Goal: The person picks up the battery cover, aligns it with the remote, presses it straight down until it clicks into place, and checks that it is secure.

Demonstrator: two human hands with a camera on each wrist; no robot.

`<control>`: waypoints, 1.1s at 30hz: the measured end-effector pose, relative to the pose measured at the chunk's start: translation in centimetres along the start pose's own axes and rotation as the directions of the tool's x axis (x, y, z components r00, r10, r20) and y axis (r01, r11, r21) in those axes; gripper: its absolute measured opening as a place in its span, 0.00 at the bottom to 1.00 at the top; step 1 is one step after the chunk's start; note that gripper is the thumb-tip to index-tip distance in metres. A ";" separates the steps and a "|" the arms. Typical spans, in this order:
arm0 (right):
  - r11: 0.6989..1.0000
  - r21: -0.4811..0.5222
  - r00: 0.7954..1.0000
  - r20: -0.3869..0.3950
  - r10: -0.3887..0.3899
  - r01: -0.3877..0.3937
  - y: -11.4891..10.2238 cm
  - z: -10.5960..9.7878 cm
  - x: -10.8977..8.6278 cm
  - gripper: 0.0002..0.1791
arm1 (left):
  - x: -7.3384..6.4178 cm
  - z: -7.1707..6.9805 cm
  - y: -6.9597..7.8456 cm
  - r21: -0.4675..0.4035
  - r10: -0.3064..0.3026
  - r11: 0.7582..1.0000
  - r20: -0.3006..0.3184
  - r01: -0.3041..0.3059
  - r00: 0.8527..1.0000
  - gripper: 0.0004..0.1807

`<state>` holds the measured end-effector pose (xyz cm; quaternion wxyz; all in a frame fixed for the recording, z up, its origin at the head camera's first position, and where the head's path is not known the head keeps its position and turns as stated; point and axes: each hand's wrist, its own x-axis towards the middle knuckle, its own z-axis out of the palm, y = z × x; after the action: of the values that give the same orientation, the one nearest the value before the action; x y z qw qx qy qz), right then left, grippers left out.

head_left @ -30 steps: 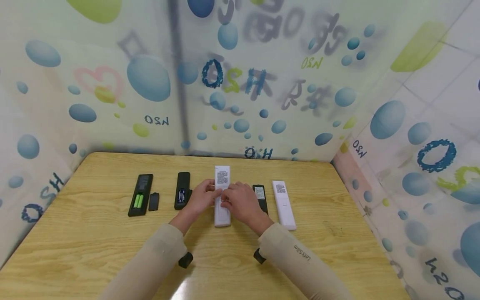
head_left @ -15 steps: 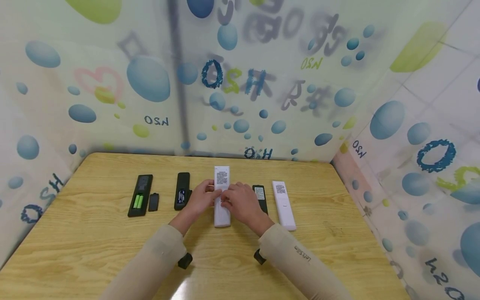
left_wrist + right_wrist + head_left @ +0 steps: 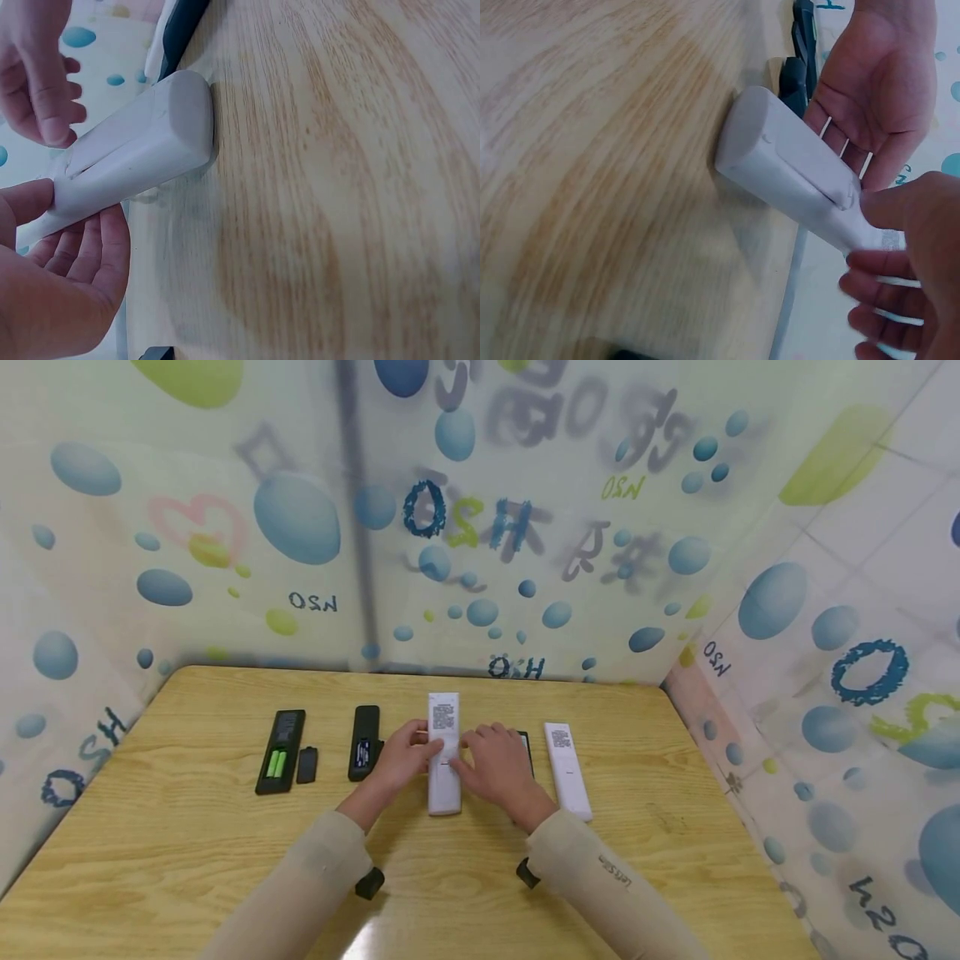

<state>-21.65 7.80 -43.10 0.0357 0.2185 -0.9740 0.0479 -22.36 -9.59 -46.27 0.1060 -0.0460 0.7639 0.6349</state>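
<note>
White in colour, the central remote control [image 3: 446, 789] is positioned at the middle of the head view, below mid-height, printed side up, its long axis running from top to bottom of the frame. The left hand [image 3: 402, 757] grasps it at its left edge, thumb on the upper face and fingers curled beneath. The right hand [image 3: 498, 764] is released, fingers relaxed, gripping nothing; whether its thumb touches the remote's edge cannot be determined. Compared with the frame half a second earlier, the right hand has shifted toward the right of the frame, exposing the small slot [image 3: 444, 764]; the left hand and the central remote control hold their positions. The same shift conceals more of the labelled black remote [image 3: 528, 752], now visible only as a strip. The outer white remote [image 3: 567, 768] lies right of centre. Left of centre on the wooden table [image 3: 442, 881] lie the open black remote [image 3: 288, 727] with two green batteries [image 3: 277, 763], the loose black cover [image 3: 307, 765] and the second black remote [image 3: 366, 722].
</note>
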 end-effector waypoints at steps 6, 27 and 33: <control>0.995 -0.095 0.997 0.063 0.034 -0.028 -0.1 0.8 0.1 0.30 | 0.0 -0.1 0.0 0.006 -0.006 1.000 -0.002 0.006 1.000 0.21; 0.989 -0.141 0.995 0.088 0.054 -0.042 -0.5 1.2 0.3 0.31 | 0.0 -0.1 -0.1 -0.013 0.012 1.000 -0.001 -0.012 1.000 0.20; 0.987 -0.155 0.993 0.101 0.059 -0.043 -0.7 1.2 0.4 0.31 | 0.1 -0.1 -0.3 -0.010 0.017 1.000 0.005 -0.017 1.000 0.21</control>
<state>-21.80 6.90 -44.25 -0.0002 0.1923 -0.9806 -0.0374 -22.38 -9.76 -46.53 0.1021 -0.0385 0.7609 0.6396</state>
